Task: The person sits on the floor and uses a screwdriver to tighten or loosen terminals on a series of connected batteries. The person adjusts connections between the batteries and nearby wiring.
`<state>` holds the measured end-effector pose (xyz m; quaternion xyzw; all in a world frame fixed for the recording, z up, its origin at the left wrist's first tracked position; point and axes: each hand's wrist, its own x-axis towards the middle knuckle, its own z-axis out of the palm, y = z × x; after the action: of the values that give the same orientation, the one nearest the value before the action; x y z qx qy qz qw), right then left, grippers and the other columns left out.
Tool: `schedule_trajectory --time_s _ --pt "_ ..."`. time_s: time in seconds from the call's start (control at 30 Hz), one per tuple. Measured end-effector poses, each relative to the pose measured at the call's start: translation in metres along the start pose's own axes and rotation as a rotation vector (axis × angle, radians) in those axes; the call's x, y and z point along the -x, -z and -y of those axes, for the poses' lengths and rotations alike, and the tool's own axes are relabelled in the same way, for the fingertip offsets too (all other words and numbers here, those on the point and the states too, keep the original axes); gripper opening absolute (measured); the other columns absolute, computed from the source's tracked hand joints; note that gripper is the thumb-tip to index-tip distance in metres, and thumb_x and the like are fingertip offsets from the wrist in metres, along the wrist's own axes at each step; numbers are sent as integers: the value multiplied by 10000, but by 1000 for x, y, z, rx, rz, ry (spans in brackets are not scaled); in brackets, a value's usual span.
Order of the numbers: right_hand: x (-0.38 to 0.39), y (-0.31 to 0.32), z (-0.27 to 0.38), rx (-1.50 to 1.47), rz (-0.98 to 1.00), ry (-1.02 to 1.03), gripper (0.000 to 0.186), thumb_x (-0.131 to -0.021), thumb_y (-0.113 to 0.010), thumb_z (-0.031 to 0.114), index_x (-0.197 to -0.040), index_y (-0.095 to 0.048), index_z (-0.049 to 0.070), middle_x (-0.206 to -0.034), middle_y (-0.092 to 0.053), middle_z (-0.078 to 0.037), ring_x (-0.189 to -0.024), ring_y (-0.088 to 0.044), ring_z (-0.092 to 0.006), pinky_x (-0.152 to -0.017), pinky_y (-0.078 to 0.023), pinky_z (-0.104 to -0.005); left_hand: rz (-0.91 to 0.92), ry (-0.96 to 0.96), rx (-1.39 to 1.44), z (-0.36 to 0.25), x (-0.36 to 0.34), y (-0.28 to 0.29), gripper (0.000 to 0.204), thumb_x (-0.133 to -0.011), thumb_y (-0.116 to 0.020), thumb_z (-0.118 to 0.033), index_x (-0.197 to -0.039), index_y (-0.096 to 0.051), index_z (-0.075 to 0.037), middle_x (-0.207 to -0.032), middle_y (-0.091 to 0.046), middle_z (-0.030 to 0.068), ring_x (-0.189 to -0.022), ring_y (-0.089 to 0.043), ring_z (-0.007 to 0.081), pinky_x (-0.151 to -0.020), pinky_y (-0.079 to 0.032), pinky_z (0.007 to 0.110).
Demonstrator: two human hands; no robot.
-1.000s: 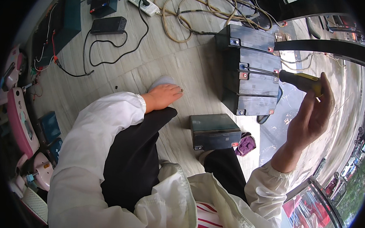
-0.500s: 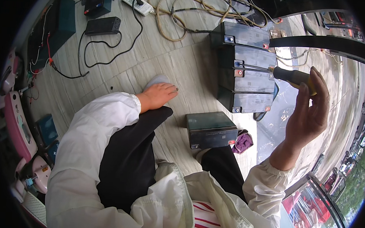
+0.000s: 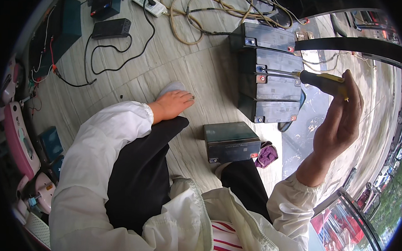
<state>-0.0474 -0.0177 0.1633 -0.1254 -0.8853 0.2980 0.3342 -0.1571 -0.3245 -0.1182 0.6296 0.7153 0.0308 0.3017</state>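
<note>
My right hand (image 3: 340, 121) grips the end of a screwdriver (image 3: 319, 81) with a black and yellow handle. Its long shaft lies across the top of a dark battery (image 3: 284, 60), and the tip reaches the terminal at that battery's left end. Several such batteries stand side by side in a row. Low over my bent knee, my left hand (image 3: 172, 105) lies with fingers stretched out, beside a light grey shoe. A small dark spot shows at its fingertips; I cannot make out what it is. A single battery (image 3: 232, 143) stands apart, close to my right leg.
A purple cloth (image 3: 267, 155) lies beside the single battery. Coiled tan cable (image 3: 199, 30), a white power strip (image 3: 148, 3) and a black charger (image 3: 111, 28) with its cord lie on the floor. Large dark battery cases (image 3: 63, 25) stand far left, above a pink-and-white scooter part (image 3: 20, 139).
The fingers of my right hand have shifted on the screwdriver handle, and the handle has turned a little. The screwdriver tip stays at the same terminal. My left hand keeps its place.
</note>
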Motion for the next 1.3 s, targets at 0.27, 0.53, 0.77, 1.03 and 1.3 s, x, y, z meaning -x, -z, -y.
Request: schedule_trajectory --time_s 0.27,0.53,0.77,1.03,1.3 --pt "2 -1 -5 44 -67 0 381 -878 -609 -47 -1255 -569 -12 -1158 -577 -115 -1032 -567 -165 -890 -466 -272 11 3 0 1 -1 0 450 -898 -455 -125 -1348 -464 -114 -1445 -406 90 -1339 -376 262 -1098 -315 378" --pt "6 -5 -4 -73 -92 -72 340 -887 -570 -51 -1225 -573 -20 -1191 -599 -141 -1083 -566 -192 -924 -456 -311 5 2 2 1 0 -1 451 -897 -455 -125 -1347 -462 -110 -1445 -408 87 -1344 -371 260 -1099 -312 379" --pt "3 -3 -5 103 -68 30 341 -861 -628 -32 -1199 -608 13 -1146 -617 -117 -1076 -554 -182 -868 -459 -286 14 3 1 1 0 1 449 -900 -449 -125 -1348 -463 -110 -1448 -405 86 -1345 -370 261 -1102 -309 378" --pt "9 2 -5 95 -31 -96 312 -907 -557 -26 -1216 -590 0 -1214 -605 -119 -1026 -593 -172 -888 -451 -276 26 7 11 0 0 4 452 -900 -450 -126 -1352 -461 -111 -1446 -406 87 -1342 -374 262 -1102 -310 378" --pt "4 -5 -2 -112 -36 -44 367 -944 -483 -30 -1311 -487 -32 -1216 -596 -150 -972 -600 -143 -869 -468 -263 10 1 12 1 0 2 445 -906 -449 -135 -1350 -463 -113 -1439 -414 88 -1338 -379 261 -1098 -314 378"
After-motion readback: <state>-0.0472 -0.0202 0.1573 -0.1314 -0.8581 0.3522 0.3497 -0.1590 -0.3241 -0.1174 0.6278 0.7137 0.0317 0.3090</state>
